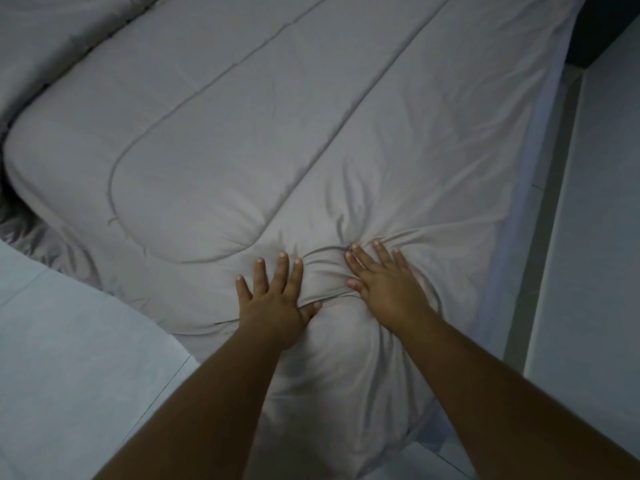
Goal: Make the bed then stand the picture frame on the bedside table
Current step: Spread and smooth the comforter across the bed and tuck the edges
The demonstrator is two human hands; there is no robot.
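Grey quilted padded duvet (259, 133), low centre: my left hand (277, 299) and right hand (384, 282) press flat, fingers spread, grasping nothing; I should sweep wrinkles outward.

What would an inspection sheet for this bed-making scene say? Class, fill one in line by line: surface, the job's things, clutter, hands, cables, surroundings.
Surface: grey quilted comforter spread over the bed, mostly smooth, with creases bunched near the hands.
Job's things: comforter only; a paler sheet edge shows along the right side; picture frame and bedside table not in view.
Clutter: a rumpled fold of grey bedding at top left.
Hands: left hand and right hand lie flat on the comforter, fingers spread, pressing with no grip on anything.
Cables: nothing seen.
Surroundings: pale tiled floor on the right and lower left; a dark object at the top right corner, too dim to identify.
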